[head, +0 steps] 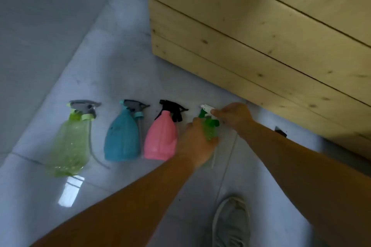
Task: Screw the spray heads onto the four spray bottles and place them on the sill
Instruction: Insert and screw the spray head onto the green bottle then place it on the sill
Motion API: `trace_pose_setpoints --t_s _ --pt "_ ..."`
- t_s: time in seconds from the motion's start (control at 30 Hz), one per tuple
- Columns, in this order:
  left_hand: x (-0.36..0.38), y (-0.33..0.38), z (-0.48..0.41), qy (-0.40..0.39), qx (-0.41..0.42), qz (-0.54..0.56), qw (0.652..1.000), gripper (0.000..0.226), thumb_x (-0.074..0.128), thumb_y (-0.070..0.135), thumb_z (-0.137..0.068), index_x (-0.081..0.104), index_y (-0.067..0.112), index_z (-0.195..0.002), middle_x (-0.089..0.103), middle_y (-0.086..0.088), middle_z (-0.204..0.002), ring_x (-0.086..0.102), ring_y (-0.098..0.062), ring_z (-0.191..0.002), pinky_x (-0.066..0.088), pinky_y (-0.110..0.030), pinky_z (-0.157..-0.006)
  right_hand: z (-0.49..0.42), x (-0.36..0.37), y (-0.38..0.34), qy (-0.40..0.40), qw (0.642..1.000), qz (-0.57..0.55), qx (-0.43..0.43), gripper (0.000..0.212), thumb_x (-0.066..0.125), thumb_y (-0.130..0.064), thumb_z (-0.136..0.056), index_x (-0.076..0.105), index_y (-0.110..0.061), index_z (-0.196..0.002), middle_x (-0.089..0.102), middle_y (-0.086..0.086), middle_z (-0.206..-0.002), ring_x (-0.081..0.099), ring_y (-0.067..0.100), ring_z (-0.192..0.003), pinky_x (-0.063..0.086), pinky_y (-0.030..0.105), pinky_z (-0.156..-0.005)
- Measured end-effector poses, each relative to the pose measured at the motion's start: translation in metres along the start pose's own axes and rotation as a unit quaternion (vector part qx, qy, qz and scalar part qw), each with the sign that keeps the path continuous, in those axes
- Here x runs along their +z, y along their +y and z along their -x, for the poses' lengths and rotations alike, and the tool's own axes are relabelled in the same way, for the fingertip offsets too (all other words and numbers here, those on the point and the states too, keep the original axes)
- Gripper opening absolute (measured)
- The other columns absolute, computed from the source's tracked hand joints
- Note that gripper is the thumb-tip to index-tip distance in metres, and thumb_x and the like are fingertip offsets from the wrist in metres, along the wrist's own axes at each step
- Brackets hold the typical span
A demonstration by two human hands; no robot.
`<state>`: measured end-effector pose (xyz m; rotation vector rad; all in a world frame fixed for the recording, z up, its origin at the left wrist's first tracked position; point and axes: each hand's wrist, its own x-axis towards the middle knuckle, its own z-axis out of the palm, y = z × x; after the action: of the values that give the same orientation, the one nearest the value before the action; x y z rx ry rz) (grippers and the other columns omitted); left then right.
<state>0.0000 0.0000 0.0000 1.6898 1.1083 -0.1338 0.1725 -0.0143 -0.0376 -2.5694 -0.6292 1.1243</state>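
A row of spray bottles lies on the grey tiled floor. At the left is a yellow-green bottle [69,144] with a grey head [83,106] resting at its neck. To its right come a teal bottle [122,138] with a grey head [134,106], and a pink bottle [160,138] with a black head [172,109]. My left hand [197,142] wraps the small green bottle [209,129] at the right end. My right hand [233,115] pinches its white and green spray head [206,111]. The image is blurred, so I cannot tell how any head sits on its bottle.
A large pale wooden crate [261,36] stands at the right, close behind my right hand. A grey shoe [230,222] is on the floor near the bottom edge. A bright reflection [70,190] shines on the tiles below the yellow-green bottle.
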Motion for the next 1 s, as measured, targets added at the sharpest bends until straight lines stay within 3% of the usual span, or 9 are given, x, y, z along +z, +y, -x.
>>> trace_pose_setpoints --t_s 0.13,0.2,0.27,0.33,0.53,0.7,0.77,0.87,1.0 --pt "0.003 -0.001 0.002 0.010 -0.021 -0.077 0.997 0.059 0.071 0.039 -0.086 0.045 0.014 -0.132 0.060 -0.009 -0.120 0.066 -0.029 -0.102 0.058 -0.039 -0.081 -0.003 0.002 0.001 -0.011 1.000 0.004 0.009 0.054 0.083 -0.050 -0.066 0.065 0.002 -0.065 0.058 0.018 -0.065 0.059 0.029 -0.062 0.043 0.035 -0.057" --pt "0.004 -0.001 0.002 0.015 -0.018 -0.084 0.996 0.056 0.070 0.038 -0.086 0.046 0.013 -0.130 0.062 -0.010 -0.120 0.067 -0.029 -0.102 0.058 -0.041 -0.081 -0.004 0.003 0.002 -0.019 0.998 -0.052 0.017 0.057 0.087 -0.041 -0.064 0.072 0.012 -0.077 0.070 0.025 -0.072 0.070 0.037 -0.069 0.058 0.043 -0.065" --pt "0.004 -0.002 0.002 0.020 -0.015 -0.094 0.995 0.053 0.070 0.040 -0.085 0.047 0.015 -0.126 0.063 -0.009 -0.117 0.067 -0.028 -0.100 0.059 -0.043 -0.081 0.000 0.001 0.000 -0.037 0.992 -0.118 0.026 0.045 0.088 -0.030 -0.068 0.074 0.010 -0.084 0.074 0.027 -0.085 0.073 0.039 -0.080 0.061 0.050 -0.075" --pt "0.002 0.001 0.005 0.027 -0.014 -0.096 0.995 0.053 0.070 0.042 -0.084 0.049 0.016 -0.125 0.064 -0.007 -0.115 0.068 -0.027 -0.098 0.059 -0.043 -0.080 0.003 -0.003 -0.001 -0.066 0.982 -0.176 0.034 0.039 0.085 -0.020 -0.073 0.072 0.011 -0.093 0.073 0.028 -0.095 0.072 0.037 -0.086 0.061 0.046 -0.076" --pt "-0.018 0.015 0.019 0.025 -0.001 0.036 0.999 0.040 0.076 0.038 -0.078 0.062 0.015 -0.108 0.072 -0.003 -0.100 0.072 -0.021 -0.090 0.060 -0.040 -0.078 0.022 -0.032 -0.015 -0.152 0.966 -0.208 0.029 0.029 0.075 -0.016 -0.084 0.067 0.003 -0.104 0.072 0.020 -0.104 0.071 0.030 -0.088 0.060 0.038 -0.075" --pt "-0.068 0.044 0.053 0.048 0.056 0.096 0.993 0.039 0.082 0.040 -0.079 0.058 0.026 -0.107 0.062 0.015 -0.084 0.060 0.003 -0.074 0.046 -0.014 -0.058 0.055 -0.074 -0.060 -0.181 0.966 -0.181 -0.026 0.029 0.062 -0.020 -0.094 0.061 -0.004 -0.117 0.069 0.014 -0.106 0.069 0.028 -0.096 0.057 0.041 -0.087" --pt "-0.094 0.057 0.078 0.066 0.081 0.115 0.988 0.049 0.086 0.039 -0.075 0.055 0.029 -0.113 0.059 0.017 -0.087 0.062 -0.001 -0.080 0.055 -0.021 -0.071 0.075 -0.093 -0.088 -0.165 0.966 -0.189 -0.066 0.030 0.061 -0.021 -0.094 0.060 -0.003 -0.119 0.069 0.018 -0.111 0.070 0.029 -0.096 0.058 0.042 -0.086" --pt "-0.135 0.075 0.132 0.096 0.106 0.105 0.984 0.064 0.089 0.037 -0.072 0.057 0.025 -0.126 0.058 0.016 -0.090 0.065 -0.013 -0.092 0.057 -0.030 -0.086 0.128 -0.120 -0.133 -0.143 0.954 -0.232 -0.127 0.024 0.061 -0.019 -0.094 0.061 -0.003 -0.112 0.073 0.016 -0.100 0.072 0.023 -0.078 0.059 0.032 -0.065" --pt "-0.179 0.088 0.209 0.087 0.123 0.079 0.985 0.021 0.086 0.030 -0.078 0.066 0.027 -0.083 0.066 0.015 -0.070 0.063 0.001 -0.066 0.052 -0.015 -0.066 0.212 -0.148 -0.172 -0.117 0.928 -0.278 -0.218 0.031 0.063 -0.018 -0.093 0.062 0.006 -0.114 0.071 0.025 -0.107 0.073 0.027 -0.081 0.059 0.031 -0.060"
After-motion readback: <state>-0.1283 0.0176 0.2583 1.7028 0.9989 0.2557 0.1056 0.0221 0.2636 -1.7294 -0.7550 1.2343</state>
